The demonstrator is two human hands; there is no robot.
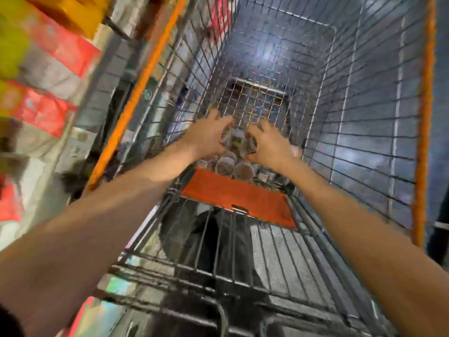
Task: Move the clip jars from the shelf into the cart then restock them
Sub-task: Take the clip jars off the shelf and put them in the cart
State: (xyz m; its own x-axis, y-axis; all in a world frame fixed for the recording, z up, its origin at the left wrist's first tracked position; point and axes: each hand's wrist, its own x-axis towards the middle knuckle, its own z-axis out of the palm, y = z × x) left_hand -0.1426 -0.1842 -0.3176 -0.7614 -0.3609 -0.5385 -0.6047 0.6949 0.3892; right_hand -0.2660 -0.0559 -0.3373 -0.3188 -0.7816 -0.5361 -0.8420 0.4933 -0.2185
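Both hands [239, 142] clasp blurred, unreadable jars [239, 143].

- Both hands reach into the wire cart [345, 98]; left hand [209, 137] and right hand [269, 144] clasp jars [239, 142] between them.
- More jars [233, 167] lie just nearer.
- Shelf [51, 76] stands left.

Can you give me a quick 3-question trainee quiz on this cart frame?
1. True or false: both hands are inside the cart.
2. The jars being handled sit: A) on the shelf, B) between the left hand and right hand, C) on the floor.
3. What colour is the flap just nearer the camera than the lying jars?

Key: 1 true; 2 B; 3 orange.
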